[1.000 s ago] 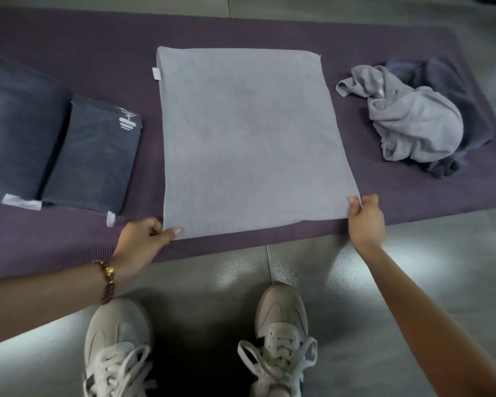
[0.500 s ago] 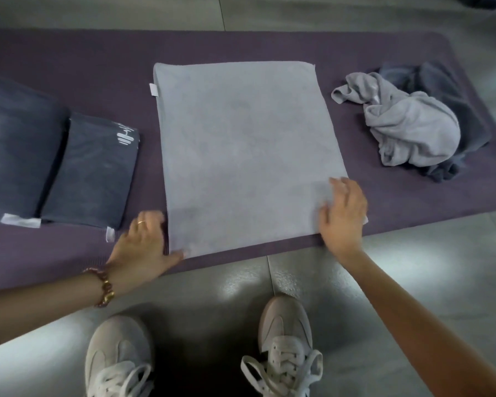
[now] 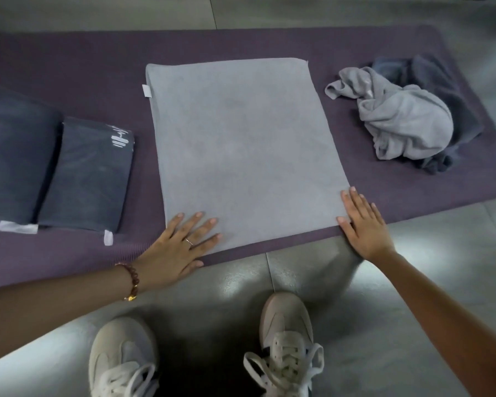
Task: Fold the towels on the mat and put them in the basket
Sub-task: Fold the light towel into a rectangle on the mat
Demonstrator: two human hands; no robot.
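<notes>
One purple mat (image 3: 83, 61), tiled floor (image 3: 430, 253)

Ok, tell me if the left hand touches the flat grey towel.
Touching. Head view: the left hand lies flat, fingers on the flat grey towel.

Dim indoor light, pale glare on the floor tiles (image 3: 430, 253), my shadow dark around my shoes (image 3: 287, 333), detail soft, mat (image 3: 69, 67) bowed at the edges.

Light grey towel (image 3: 241, 150) lies flat and smooth, roughly square, mid-way along the purple mat (image 3: 83, 58). To the right, a crumpled light grey towel (image 3: 404, 124) is heaped on a rumpled dark grey towel (image 3: 441, 73). To the left, a small folded dark towel (image 3: 89, 173) touches a larger folded dark towel (image 3: 15, 156).
</notes>
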